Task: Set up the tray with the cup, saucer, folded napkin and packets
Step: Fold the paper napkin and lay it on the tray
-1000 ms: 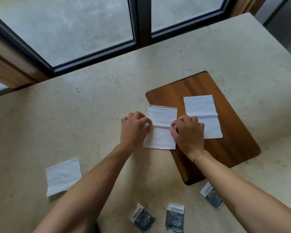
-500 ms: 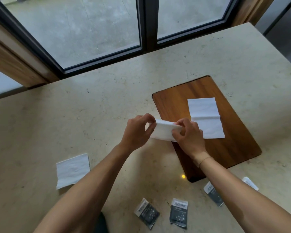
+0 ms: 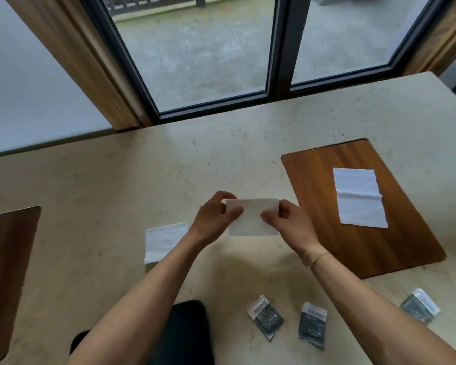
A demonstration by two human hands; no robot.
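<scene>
A white folded napkin [image 3: 253,218] hangs in the air above the beige table, left of the wooden tray [image 3: 324,204]. My left hand [image 3: 213,216] pinches its left edge and my right hand [image 3: 287,223] pinches its right edge. A second napkin [image 3: 358,197] lies unfolded flat on the tray. A third napkin [image 3: 165,241] lies on the table, partly behind my left forearm. Three dark packets [image 3: 266,316] [image 3: 312,324] [image 3: 419,306] lie near the front edge of the table. No cup or saucer is in view.
Another dark wooden tray [image 3: 8,259] lies at the left edge of the table [image 3: 116,185]. A window with dark frames [image 3: 282,48] runs along the far side. Something black [image 3: 179,333] sits below the table's front edge.
Both hands folded the napkin over at the tray's left edge, then lifted it and carried it left, off the tray. The camera view has shifted left and up.
</scene>
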